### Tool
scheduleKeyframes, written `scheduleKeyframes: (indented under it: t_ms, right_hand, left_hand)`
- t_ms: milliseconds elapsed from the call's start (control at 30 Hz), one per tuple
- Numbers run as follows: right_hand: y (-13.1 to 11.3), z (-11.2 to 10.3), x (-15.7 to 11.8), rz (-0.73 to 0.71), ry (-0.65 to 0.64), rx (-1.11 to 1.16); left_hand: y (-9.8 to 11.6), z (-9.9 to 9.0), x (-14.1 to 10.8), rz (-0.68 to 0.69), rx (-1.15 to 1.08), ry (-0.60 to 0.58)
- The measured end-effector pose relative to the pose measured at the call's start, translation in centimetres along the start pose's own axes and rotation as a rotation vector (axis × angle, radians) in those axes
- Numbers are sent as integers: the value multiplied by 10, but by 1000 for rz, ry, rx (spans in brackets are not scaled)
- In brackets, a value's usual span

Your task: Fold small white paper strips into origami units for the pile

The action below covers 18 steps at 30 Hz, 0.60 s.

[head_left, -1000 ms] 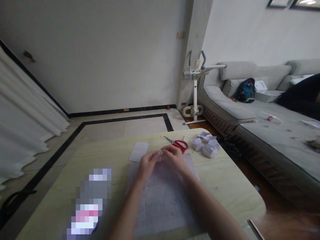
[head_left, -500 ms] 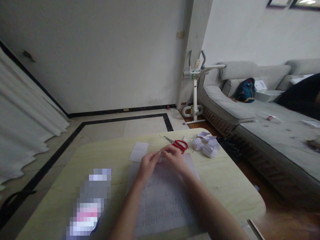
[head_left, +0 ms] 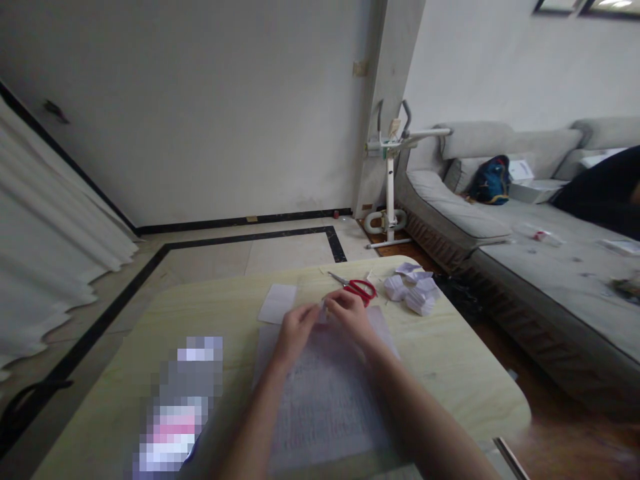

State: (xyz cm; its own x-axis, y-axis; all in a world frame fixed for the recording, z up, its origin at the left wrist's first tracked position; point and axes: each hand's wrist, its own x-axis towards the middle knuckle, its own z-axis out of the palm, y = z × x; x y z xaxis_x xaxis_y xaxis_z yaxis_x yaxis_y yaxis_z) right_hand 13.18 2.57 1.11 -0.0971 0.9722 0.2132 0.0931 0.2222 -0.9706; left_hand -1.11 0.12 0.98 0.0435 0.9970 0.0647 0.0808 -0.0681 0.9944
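Observation:
My left hand point(head_left: 299, 327) and my right hand point(head_left: 350, 316) meet over the top part of a written sheet of paper point(head_left: 325, 413). Their fingertips pinch a small white piece of paper point(head_left: 324, 312), mostly covered by the fingers. Just beyond my right hand lie scissors point(head_left: 359, 289) with red handles, blades pointing away to the left. A blank white paper point(head_left: 278, 303) rests on the table to the left of my left hand.
Several crumpled or folded papers point(head_left: 414, 290) lie at the table's point(head_left: 450, 373) far right. A pixelated object point(head_left: 180, 407) is at the left. A grey sofa point(head_left: 540, 267) and a white exercise machine point(head_left: 391, 180) stand beyond. Part of a person in dark clothing point(head_left: 607, 193) shows at right.
The fingers have shifted slightly around the small white piece. Everything else looks the same.

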Motion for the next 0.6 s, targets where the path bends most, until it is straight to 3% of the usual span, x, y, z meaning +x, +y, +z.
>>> scheduleKeyframes:
  t_ms: [600]
  right_hand:
    - [-3, -2, 0, 6, -12, -24]
  left_hand:
    - [2, -1, -2, -67, -73, -61]
